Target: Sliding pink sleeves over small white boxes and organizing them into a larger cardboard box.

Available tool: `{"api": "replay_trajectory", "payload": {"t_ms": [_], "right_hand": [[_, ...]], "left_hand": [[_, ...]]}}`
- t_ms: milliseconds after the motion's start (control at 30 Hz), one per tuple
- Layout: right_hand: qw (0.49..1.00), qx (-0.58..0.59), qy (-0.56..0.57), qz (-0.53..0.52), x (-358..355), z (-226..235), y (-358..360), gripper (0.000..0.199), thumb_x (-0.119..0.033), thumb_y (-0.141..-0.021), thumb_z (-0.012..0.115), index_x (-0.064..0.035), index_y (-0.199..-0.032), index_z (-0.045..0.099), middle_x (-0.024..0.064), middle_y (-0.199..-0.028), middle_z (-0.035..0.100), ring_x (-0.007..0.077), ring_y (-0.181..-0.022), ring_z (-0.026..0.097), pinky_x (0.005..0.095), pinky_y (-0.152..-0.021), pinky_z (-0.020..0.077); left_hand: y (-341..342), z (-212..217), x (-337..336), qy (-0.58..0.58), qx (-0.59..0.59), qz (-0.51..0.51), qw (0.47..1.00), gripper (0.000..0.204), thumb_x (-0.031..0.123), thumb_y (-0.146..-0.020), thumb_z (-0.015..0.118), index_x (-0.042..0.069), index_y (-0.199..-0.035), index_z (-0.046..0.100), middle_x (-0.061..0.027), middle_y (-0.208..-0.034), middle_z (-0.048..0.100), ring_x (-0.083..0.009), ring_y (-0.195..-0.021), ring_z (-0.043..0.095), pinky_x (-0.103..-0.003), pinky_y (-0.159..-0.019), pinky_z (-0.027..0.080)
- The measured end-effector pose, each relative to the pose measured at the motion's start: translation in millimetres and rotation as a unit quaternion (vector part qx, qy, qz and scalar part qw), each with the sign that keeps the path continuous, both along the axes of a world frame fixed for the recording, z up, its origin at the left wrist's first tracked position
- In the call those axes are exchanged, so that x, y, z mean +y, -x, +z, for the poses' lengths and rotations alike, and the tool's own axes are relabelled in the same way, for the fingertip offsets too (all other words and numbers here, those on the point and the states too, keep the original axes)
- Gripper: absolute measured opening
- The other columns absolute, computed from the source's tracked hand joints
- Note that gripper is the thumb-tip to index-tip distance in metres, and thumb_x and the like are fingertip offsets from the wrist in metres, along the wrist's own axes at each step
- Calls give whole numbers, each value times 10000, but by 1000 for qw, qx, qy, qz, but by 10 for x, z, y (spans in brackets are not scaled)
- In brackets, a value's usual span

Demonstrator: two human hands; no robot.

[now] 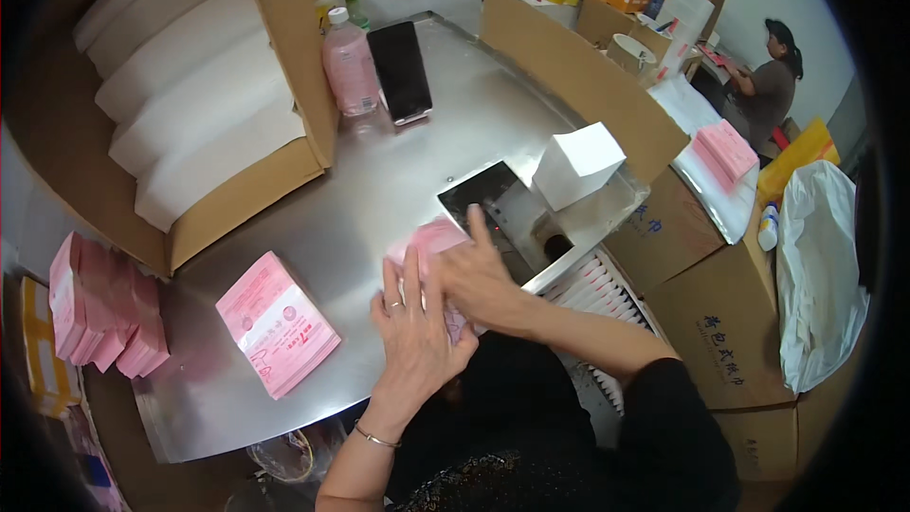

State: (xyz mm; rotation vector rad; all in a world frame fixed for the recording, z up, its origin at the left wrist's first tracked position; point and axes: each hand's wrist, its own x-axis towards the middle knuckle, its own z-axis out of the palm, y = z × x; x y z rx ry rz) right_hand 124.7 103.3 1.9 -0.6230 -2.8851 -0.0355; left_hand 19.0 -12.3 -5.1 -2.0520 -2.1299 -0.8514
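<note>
Near the front edge of the metal table, a pink packet (pixel 433 234) lies mostly hidden beneath my two hands. My left hand (pixel 415 327), with a ring and a bracelet, has its fingers laid along the packet and its thumb on the near side, gripping it. From the right, my right hand (pixel 479 283) closes over the same packet, one finger pointing up; its other fingertips are hidden. To the left, a flat stack of pink printed wrappers (pixel 278 324) rests on the table. Just beyond my right hand, a dark recessed panel (pixel 493 199) sits in the tabletop beside a white block of folded tissue (pixel 578 166).
A cardboard box (pixel 322 47) holding white tissue stacks (pixel 204 114) stands at the left, with more pink packets (pixel 104 308) below it. Behind are a pink bottle (pixel 350 66) and a propped phone (pixel 401 71). Cartons (pixel 735 332) crowd the right; a person (pixel 768 85) works farther back.
</note>
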Motion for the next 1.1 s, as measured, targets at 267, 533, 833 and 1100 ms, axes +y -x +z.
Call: {"api": "replay_trajectory", "payload": {"t_ms": [267, 533, 833, 1100], "right_hand": [[949, 286, -116, -71, 363, 399, -738, 270, -18, -788, 650, 0, -1057, 647, 160, -942, 660, 348, -856, 642, 455, -840, 473], [914, 227, -194, -275, 1180, 341, -1075, 190, -218, -878, 673, -32, -845, 690, 121, -891, 582, 293, -905, 562, 450, -794, 441], [912, 286, -87, -280, 1067, 426, -1132, 183, -149, -895, 629, 7, -869, 721, 137, -876, 599, 311, -908, 576, 463, -788, 446], [918, 301, -178, -187, 981, 335, -1019, 299, -54, -799, 630, 25, -1086, 658, 157, -1043, 636, 343, -1015, 607, 480, -861, 463]], "left_hand": [[191, 32, -109, 25, 80, 63, 994, 543, 340, -786, 695, 89, -1263, 629, -198, -1353, 521, -405, -1183, 479, -486, -896, 384], [41, 129, -11, 13, 110, 74, 991, 603, 495, -758, 755, 83, -1181, 631, -174, -1061, 536, -319, -966, 493, -449, -828, 375], [104, 183, -17, 47, 92, 32, 994, 520, 452, -828, 730, 43, -1134, 634, -143, -1145, 577, -311, -962, 519, -448, -802, 416], [76, -7, -3, -2, 29, -45, 999, 409, 200, -789, 719, 16, -1144, 629, -191, -1125, 580, -335, -919, 549, -423, -720, 460]]}}
